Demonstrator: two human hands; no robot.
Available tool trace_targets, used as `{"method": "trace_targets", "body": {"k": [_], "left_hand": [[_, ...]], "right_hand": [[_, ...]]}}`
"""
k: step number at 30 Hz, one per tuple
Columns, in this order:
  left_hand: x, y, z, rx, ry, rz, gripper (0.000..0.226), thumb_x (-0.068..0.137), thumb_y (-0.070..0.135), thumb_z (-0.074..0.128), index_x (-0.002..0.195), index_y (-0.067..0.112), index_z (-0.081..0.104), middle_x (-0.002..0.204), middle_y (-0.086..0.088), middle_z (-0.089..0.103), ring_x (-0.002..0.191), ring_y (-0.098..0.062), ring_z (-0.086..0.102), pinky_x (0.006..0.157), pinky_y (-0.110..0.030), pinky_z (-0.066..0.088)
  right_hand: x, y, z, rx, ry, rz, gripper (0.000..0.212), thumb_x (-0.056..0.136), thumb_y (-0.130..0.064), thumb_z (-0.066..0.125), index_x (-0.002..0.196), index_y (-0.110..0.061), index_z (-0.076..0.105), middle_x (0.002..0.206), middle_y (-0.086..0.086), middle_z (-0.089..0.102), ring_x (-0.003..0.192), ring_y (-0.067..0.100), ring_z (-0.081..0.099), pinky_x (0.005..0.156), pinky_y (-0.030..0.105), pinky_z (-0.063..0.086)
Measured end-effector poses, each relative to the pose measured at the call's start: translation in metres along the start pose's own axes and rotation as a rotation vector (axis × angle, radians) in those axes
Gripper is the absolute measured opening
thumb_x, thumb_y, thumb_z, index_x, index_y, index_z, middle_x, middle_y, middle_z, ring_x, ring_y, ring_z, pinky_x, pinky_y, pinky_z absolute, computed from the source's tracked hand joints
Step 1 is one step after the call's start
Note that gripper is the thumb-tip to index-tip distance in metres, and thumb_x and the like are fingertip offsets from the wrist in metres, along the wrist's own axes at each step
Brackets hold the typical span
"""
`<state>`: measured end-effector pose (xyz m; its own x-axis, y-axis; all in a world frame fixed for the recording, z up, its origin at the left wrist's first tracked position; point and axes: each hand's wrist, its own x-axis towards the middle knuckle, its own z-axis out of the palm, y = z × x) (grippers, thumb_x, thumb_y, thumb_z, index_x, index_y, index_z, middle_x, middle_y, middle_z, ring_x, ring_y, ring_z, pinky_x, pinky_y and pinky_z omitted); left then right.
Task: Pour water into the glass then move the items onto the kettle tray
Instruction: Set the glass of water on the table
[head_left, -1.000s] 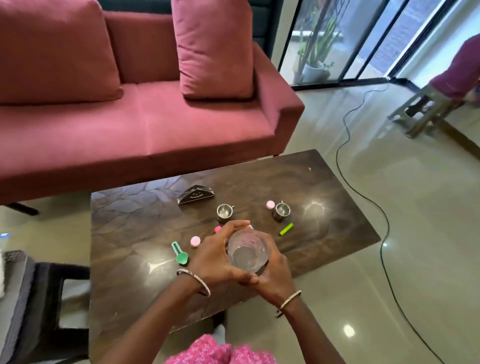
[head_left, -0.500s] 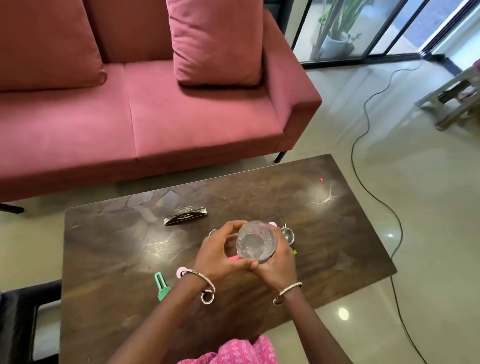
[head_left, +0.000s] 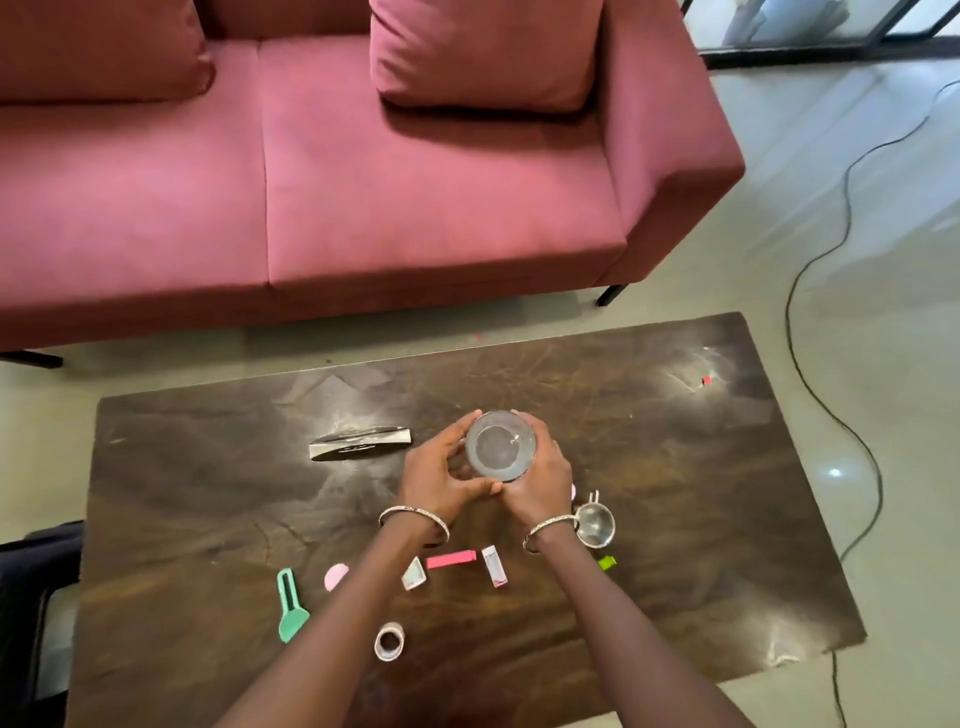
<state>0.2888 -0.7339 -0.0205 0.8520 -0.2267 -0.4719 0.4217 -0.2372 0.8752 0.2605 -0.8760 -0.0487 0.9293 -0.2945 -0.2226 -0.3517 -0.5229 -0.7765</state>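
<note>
Tabletop (head_left: 675, 519) of dark, veined brown with glossy glare patches fills the lower half of the frame, set on a pale, shiny floor (head_left: 857, 270). Across the upper half runs a pink-red sofa (head_left: 415, 182) with a cushion (head_left: 483, 47) at top centre. A black cable (head_left: 847, 171) snakes down the right side, and a dark door frame (head_left: 831, 44) crosses the upper right corner.

At mid-table, the left hand (head_left: 434, 480) and right hand (head_left: 543, 486) curl round the glass (head_left: 500, 446) from either side, thumbs meeting on its near side. I cannot tell whether it rests on the table or is held above it.

Left of the hands lies a black-and-silver holder (head_left: 359, 442). A metal cup (head_left: 596, 525) stands just beside the right wrist. Lower down lie a green scoop (head_left: 291, 605), a pink disc (head_left: 335, 576), a pink stick (head_left: 451, 559), a white sachet (head_left: 494, 566), a green stick (head_left: 607, 562) and a tape ring (head_left: 389, 642).
</note>
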Motion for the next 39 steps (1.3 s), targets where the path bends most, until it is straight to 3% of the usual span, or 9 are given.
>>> {"method": "trace_targets", "body": {"k": [2,7,13,18,23,28,32,35,39], "left_hand": [[0.025,-0.014,0.006,-0.014,0.045,-0.035,0.093,0.053,-0.011,0.087,0.133,0.022,0.053,0.127,0.005,0.063,0.106,0.009,0.060,0.086,-0.016,0.052],[0.077,-0.051,0.014,-0.003,0.116,-0.077,0.092,0.052,-0.009,0.088,0.133,0.017,0.056,0.123,0.006,0.066,0.113,-0.007,0.062,0.089,-0.023,0.054],[0.102,-0.078,0.014,-0.008,0.143,-0.102,0.089,0.052,-0.011,0.088,0.131,0.016,0.056,0.115,0.013,0.066,0.102,0.011,0.062,0.084,-0.015,0.052],[0.102,-0.088,0.018,-0.007,0.185,-0.135,0.090,0.052,-0.008,0.089,0.130,0.024,0.057,0.112,0.024,0.064,0.105,0.006,0.063,0.088,-0.020,0.054],[0.103,-0.095,0.019,-0.046,0.201,-0.148,0.090,0.054,-0.007,0.088,0.132,0.021,0.056,0.118,0.017,0.065,0.112,-0.002,0.062,0.095,-0.031,0.054],[0.103,-0.098,0.019,-0.077,0.211,-0.162,0.090,0.056,-0.009,0.087,0.135,0.018,0.054,0.124,0.010,0.064,0.117,-0.006,0.060,0.095,-0.032,0.053],[0.100,-0.096,0.019,-0.038,0.183,-0.162,0.091,0.062,-0.011,0.083,0.141,0.020,0.047,0.130,0.005,0.060,0.120,-0.006,0.057,0.099,-0.028,0.050],[0.091,-0.091,0.021,0.126,0.210,-0.153,0.090,0.067,-0.003,0.083,0.144,0.021,0.043,0.130,0.007,0.057,0.120,-0.004,0.054,0.101,-0.018,0.043],[0.064,-0.088,0.020,0.211,0.322,-0.149,0.069,0.076,0.005,0.078,0.137,0.020,0.050,0.117,0.005,0.064,0.108,-0.001,0.059,0.087,0.003,0.039]], "right_hand": [[0.025,0.017,0.012,-0.026,-0.024,-0.003,0.075,0.056,-0.033,0.080,0.126,-0.032,0.052,0.120,-0.014,0.066,0.105,0.017,0.064,0.087,0.024,0.047],[0.071,0.055,0.043,-0.042,-0.098,0.018,0.080,0.054,-0.032,0.079,0.129,-0.031,0.051,0.123,-0.013,0.065,0.108,0.017,0.064,0.087,0.020,0.043],[0.093,0.082,0.066,-0.044,-0.171,0.021,0.080,0.057,-0.032,0.084,0.129,-0.033,0.048,0.121,-0.011,0.066,0.108,0.019,0.064,0.087,0.028,0.048],[0.093,0.090,0.071,-0.034,-0.207,0.033,0.081,0.057,-0.034,0.083,0.130,-0.033,0.047,0.121,-0.012,0.067,0.109,0.018,0.065,0.091,0.034,0.053],[0.095,0.096,0.075,-0.039,-0.230,0.016,0.081,0.058,-0.036,0.083,0.131,-0.031,0.048,0.122,-0.011,0.066,0.110,0.018,0.064,0.092,0.034,0.052],[0.097,0.096,0.076,-0.026,-0.239,0.010,0.081,0.057,-0.036,0.083,0.130,-0.029,0.049,0.120,-0.009,0.066,0.109,0.019,0.064,0.091,0.035,0.052],[0.097,0.094,0.077,-0.038,-0.272,0.047,0.081,0.061,-0.028,0.085,0.132,-0.026,0.046,0.118,-0.005,0.068,0.104,0.022,0.066,0.089,0.038,0.053],[0.096,0.095,0.075,-0.104,-0.300,0.117,0.082,0.066,-0.010,0.079,0.138,-0.025,0.042,0.120,0.001,0.068,0.098,0.022,0.068,0.088,0.032,0.054],[0.088,0.092,0.063,-0.165,-0.283,0.204,0.074,0.077,0.001,0.070,0.142,-0.017,0.039,0.127,0.007,0.063,0.109,0.024,0.065,0.093,0.041,0.054]]}}
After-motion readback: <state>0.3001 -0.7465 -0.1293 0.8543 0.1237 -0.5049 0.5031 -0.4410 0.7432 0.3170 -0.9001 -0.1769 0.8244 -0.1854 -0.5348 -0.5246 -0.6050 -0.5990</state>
